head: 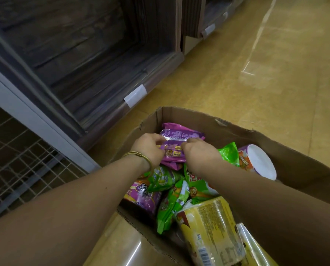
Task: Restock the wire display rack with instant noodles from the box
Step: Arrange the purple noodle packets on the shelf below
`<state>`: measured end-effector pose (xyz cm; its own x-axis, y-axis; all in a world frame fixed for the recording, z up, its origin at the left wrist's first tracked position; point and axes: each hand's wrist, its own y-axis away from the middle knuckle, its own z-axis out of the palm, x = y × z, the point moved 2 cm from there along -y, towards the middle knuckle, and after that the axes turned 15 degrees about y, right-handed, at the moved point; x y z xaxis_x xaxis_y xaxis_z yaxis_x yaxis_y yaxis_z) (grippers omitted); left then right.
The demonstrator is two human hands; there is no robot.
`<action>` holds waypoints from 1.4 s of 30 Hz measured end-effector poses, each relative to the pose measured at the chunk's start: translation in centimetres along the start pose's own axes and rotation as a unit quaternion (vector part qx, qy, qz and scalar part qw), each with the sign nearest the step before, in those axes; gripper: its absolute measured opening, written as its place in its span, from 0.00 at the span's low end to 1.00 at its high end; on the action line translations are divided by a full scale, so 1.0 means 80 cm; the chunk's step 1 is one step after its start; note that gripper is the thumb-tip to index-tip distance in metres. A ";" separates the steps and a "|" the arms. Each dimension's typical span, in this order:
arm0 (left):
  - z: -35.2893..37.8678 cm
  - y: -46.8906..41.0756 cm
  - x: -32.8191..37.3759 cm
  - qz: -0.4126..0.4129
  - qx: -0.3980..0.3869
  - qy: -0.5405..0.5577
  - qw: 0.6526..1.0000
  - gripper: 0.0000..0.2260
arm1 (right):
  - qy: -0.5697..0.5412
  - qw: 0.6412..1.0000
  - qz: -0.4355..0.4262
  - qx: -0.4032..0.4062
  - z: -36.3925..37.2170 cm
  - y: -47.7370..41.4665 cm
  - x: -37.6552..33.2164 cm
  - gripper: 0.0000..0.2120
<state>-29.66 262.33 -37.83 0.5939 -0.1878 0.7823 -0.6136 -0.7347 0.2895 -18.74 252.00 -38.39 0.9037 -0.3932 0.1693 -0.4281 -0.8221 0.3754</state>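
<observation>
Closest to us, a yellow noodle cup lies at the near end of the box, with green packs piled just past it. Further in, our left hand and right hand both pinch a purple pack near the box's far wall. We think we are picking it up. Next we must lift it out and carry it left to the wire rack.
</observation>
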 end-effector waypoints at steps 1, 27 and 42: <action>-0.001 0.000 -0.001 0.001 0.000 -0.002 1.000 0.18 | 0.003 1.000 0.004 0.004 -0.002 0.001 -0.001 0.20; -0.048 0.085 0.011 -0.021 -0.003 0.355 0.935 0.22 | -0.489 0.851 0.157 0.107 -0.100 0.105 0.039 0.11; -0.066 0.146 0.033 -0.063 -0.060 0.561 0.823 0.04 | -0.599 0.788 0.126 0.066 -0.106 0.165 0.010 0.24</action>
<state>-38.02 256.73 -29.48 -0.1564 0.6540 0.7401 -0.6707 -0.6204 0.4065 -23.61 244.31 -25.57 0.1663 -0.5928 -0.7880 -0.6610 -0.6600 0.3570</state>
